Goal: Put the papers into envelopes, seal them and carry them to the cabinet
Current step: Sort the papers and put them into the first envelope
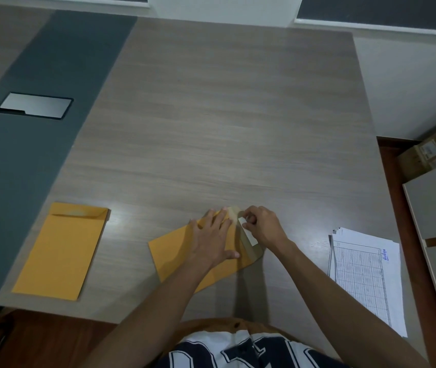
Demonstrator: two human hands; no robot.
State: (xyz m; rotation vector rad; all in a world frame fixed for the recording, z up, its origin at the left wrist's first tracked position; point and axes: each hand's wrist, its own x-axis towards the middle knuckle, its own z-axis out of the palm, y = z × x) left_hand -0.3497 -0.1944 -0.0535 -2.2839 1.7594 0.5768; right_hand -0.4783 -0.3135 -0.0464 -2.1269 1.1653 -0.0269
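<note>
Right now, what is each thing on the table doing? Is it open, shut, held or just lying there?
Middle envelope: flat on the table, flap open, pressed down by the left hand.
White strip: on the flap, pinched by the right hand.
Left envelope: lying flat, untouched, flap folded down; whether it is stuck, I cannot tell.
Papers: stacked at the right, untouched, not in an envelope.
Metal cover: shut.

— How are the hands?
— The left hand [212, 236] lies flat, fingers spread, palm down. The right hand [263, 225] is curled, fingertips pinched together, both forearms reaching forward.
</note>
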